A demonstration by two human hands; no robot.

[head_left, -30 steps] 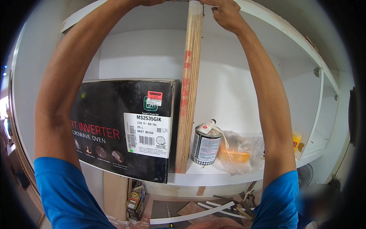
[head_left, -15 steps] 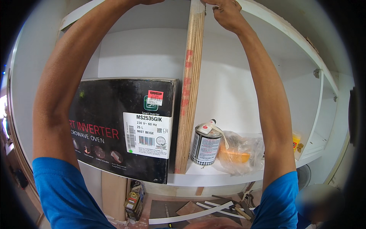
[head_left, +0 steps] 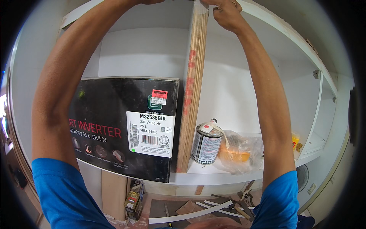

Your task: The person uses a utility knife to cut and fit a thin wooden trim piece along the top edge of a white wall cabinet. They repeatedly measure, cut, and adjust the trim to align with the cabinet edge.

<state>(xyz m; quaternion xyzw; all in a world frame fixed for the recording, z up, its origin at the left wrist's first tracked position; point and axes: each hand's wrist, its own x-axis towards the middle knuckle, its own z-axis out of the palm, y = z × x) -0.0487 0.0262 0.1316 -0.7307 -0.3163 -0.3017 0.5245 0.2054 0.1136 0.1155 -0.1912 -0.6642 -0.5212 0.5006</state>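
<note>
Both my arms reach up to the top of a white cabinet [head_left: 225, 178]. My right hand [head_left: 227, 16] is at the upper end of the upright plywood divider [head_left: 193, 89], its fingers curled in; what they grip, if anything, is hidden. Only the lower edge of my left hand [head_left: 153, 1] shows at the top of the picture, left of the divider, its fingers out of sight. Below my left hand, a black microwave oven box [head_left: 103, 108] stands in the left compartment, partly behind my left arm. A strip of clear or whitish film covers the divider's top end.
In the right compartment stand a metal can [head_left: 206, 147], a clear plastic bag [head_left: 244, 152] with something orange inside, and a yellow container [head_left: 295, 140]. On the floor below lie white strips [head_left: 190, 217], wood pieces and tools, beside a rectangular tin [head_left: 133, 204].
Box and divider appear shifted slightly right in the picture; my hands keep nearly the same place. At the lower right, another person's head has moved out of sight, uncovering a round fan-like thing.
</note>
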